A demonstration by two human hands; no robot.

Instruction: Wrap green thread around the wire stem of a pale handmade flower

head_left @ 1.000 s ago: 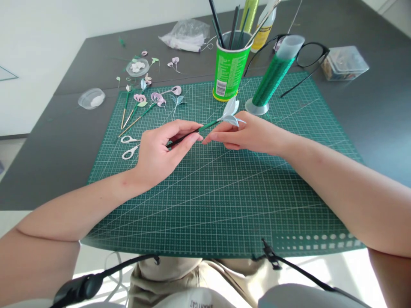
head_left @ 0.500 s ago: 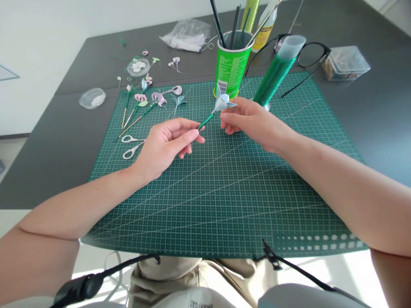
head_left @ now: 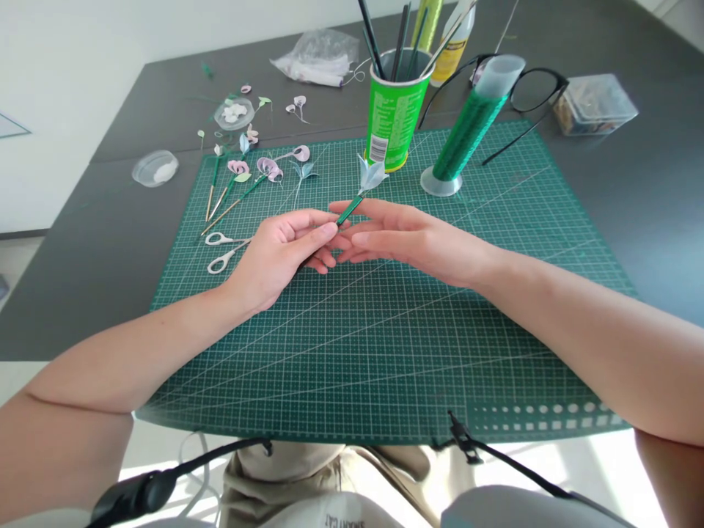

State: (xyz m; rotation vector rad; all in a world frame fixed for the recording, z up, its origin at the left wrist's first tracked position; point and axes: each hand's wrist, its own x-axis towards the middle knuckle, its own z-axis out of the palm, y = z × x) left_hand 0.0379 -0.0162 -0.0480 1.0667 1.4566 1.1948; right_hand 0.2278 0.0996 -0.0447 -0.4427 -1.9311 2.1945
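Between thumb and fingers, my left hand [head_left: 289, 249] pinches the green-wrapped stem of a pale blue artificial flower [head_left: 372, 174]. The bloom points up and away from me, above the green cutting mat [head_left: 352, 352]. My right hand [head_left: 412, 238] reaches in from the right with its fingers stretched out and apart. Its index finger lies behind the stem, and its other fingertips meet or overlap those of my left hand; whether they touch the stem I cannot tell. White-handled scissors [head_left: 221, 262] lie just left of my left hand, their blades partly hidden behind it.
A green can [head_left: 397, 117] holding several sticks stands behind the flower. Right of it are a green thread spool [head_left: 467, 136], black-framed glasses [head_left: 536, 92] and a clear box [head_left: 595, 105]. Several small flowers [head_left: 269, 169] and a shallow dish [head_left: 155, 169] lie at the left.
My right hand has moved left and toward me, from beside the bloom to the stem by my left hand, its fingers straightening. The bloom has shifted slightly left.
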